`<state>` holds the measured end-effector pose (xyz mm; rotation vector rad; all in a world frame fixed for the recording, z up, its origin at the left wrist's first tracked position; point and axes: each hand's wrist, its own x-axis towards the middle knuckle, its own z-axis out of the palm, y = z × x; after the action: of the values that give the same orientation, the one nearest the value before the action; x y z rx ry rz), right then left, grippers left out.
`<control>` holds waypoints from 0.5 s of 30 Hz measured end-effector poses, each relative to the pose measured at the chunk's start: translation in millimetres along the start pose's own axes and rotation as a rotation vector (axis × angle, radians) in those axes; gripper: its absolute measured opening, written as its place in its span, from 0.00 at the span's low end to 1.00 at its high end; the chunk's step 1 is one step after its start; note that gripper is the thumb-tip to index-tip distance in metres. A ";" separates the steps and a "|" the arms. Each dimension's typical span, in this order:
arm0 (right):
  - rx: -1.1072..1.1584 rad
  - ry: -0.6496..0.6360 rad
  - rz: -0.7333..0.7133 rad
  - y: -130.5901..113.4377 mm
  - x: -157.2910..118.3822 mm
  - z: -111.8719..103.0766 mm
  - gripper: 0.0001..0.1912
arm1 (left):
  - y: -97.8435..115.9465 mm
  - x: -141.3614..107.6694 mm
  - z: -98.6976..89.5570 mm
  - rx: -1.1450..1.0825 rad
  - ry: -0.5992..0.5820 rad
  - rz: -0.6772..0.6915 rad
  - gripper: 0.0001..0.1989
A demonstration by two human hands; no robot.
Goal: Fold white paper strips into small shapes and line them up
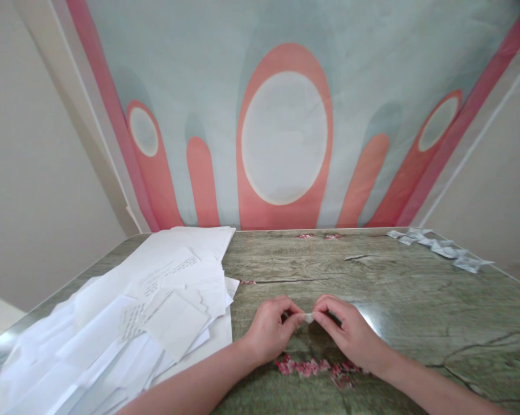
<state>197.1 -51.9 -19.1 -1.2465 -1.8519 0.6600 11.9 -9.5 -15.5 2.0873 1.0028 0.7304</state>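
Note:
A small white piece, likely paper (308,317), is stretched between my two hands above the middle of the table. My left hand (272,327) pinches its left end between thumb and forefinger. Its right end is pinched the same way by my right hand (345,328). The fingertips of the two hands are a short gap apart, and they cover most of the piece. Beneath the hands, the wood-patterned table top (286,259) shows a band of printed pink flowers.
Loose white papers (100,328), some printed, lie in an overlapping heap on the left side, with a pale square piece (176,323) on top. Several small folded whitish pieces (444,249) lie at the back right. A patterned sheet (286,138) hangs behind the table.

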 end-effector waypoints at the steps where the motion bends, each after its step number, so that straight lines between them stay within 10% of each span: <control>1: 0.011 -0.004 0.028 1.2 0.3 -0.2 0.12 | -0.7 0.6 0.3 -0.033 -0.002 -0.008 0.08; 15: 0.193 -0.060 0.205 6.9 3.6 0.8 0.13 | -3.2 3.8 0.0 -0.139 0.036 -0.046 0.07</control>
<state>199.3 -46.0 -23.7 -1.3097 -1.6755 0.9740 12.6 -5.0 -17.3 1.9324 0.9877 0.7942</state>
